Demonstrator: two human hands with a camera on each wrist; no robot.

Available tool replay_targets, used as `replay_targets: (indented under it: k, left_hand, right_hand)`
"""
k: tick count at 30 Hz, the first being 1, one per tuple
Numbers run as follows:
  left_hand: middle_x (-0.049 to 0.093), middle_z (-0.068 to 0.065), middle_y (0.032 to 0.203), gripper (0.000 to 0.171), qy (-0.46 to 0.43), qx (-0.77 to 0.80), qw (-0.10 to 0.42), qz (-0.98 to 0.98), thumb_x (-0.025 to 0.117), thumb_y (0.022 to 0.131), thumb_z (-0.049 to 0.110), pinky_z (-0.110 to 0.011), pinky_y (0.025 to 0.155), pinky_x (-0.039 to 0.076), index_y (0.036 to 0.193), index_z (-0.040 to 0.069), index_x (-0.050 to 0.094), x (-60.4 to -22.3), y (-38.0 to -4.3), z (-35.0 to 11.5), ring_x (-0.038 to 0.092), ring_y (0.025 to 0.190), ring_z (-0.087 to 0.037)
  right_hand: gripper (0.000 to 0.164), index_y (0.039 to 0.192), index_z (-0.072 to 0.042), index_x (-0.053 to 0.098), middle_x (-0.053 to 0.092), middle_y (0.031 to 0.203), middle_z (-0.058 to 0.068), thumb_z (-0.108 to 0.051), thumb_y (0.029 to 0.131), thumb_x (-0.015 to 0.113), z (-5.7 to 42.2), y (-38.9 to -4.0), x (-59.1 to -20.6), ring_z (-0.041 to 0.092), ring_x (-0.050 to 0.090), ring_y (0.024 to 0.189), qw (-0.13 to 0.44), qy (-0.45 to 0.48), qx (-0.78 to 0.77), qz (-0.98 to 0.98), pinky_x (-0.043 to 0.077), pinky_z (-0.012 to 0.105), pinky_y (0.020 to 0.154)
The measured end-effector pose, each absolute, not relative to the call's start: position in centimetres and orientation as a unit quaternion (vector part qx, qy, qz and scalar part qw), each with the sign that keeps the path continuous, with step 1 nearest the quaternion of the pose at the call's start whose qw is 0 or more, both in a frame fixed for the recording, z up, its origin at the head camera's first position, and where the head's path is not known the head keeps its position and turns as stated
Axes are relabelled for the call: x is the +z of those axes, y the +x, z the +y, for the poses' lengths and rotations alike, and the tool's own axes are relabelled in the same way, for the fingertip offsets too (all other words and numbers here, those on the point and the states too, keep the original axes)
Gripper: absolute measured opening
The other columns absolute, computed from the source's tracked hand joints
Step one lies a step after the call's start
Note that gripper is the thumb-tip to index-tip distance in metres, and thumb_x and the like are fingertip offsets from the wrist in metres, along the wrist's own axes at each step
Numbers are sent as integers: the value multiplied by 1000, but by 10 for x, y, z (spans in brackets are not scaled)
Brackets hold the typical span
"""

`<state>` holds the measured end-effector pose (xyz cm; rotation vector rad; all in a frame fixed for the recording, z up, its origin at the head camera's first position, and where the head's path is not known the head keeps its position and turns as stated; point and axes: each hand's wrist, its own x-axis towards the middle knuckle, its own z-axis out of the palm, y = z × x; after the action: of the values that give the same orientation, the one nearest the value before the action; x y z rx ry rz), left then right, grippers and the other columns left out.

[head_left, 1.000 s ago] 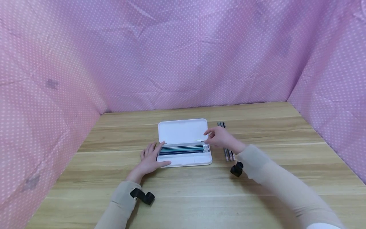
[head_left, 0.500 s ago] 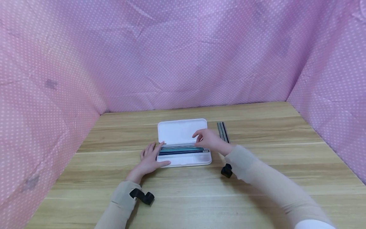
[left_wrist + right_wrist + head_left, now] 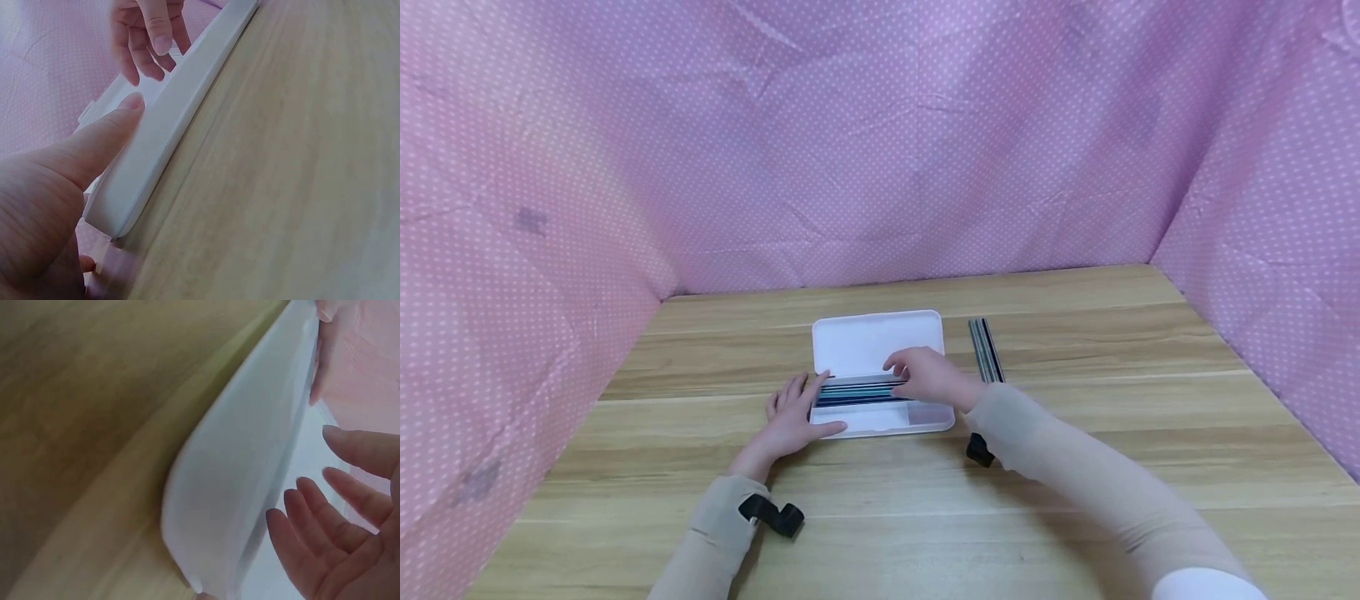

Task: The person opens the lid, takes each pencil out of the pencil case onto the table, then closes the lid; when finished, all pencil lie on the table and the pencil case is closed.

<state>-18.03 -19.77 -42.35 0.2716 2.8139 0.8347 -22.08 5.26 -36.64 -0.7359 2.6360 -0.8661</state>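
A white pencil case (image 3: 865,421) lies on the table with its lid (image 3: 857,342) folded back behind it. Several dark blue and green pencils (image 3: 853,393) lie lengthwise in its tray. My left hand (image 3: 790,423) rests at the case's left end with fingers spread, its straight thumb (image 3: 103,140) along the front wall in the left wrist view. Over the right half of the pencils is my right hand (image 3: 931,377), hiding their right ends. The right wrist view shows its fingers (image 3: 337,525) loosely bent and apart, with nothing between them.
Several more pencils (image 3: 985,346) lie side by side on the wooden table (image 3: 880,517), right of the case and partly behind my right forearm. A pink dotted cloth (image 3: 880,150) hangs around the back and sides. A black wrist camera (image 3: 773,515) sits on my left sleeve.
My right hand has moved left from the case's right edge to over the pencils in the tray, now covering their right ends. The left hand and case have stayed put.
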Motion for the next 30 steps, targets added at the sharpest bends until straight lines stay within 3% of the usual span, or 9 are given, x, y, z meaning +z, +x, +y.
replay_targets:
  k: [10, 16, 30]
  left_hand:
    - [7, -24, 155, 93, 91, 286, 98, 949, 69, 78, 55, -62, 107, -4, 151, 22, 21, -424, -181, -198, 0, 141, -46]
    - [7, -24, 155, 92, 91, 288, 100, 948, 69, 79, 55, -63, 107, -5, 151, 22, 22, -423, -181, -197, 0, 141, -46]
    - [8, -25, 155, 94, 97, 289, 91, 948, 69, 78, 55, -62, 106, -3, 151, 20, 22, -422, -181, -199, 2, 140, -46]
  right_hand:
    - [40, 124, -3, 61, 63, 121, 13, -9, 86, 69, 47, -220, -370, 28, 58, 111, 154, -285, -265, 908, 43, 41, 101]
    - [38, 124, -5, 61, 63, 123, 11, -12, 87, 68, 46, -220, -370, 24, 57, 112, 152, -289, -235, 915, 42, 40, 103]
    - [36, 118, -7, 66, 68, 112, 9, -6, 82, 72, 47, -228, -374, 19, 58, 98, 121, -303, -210, 922, 45, 38, 98]
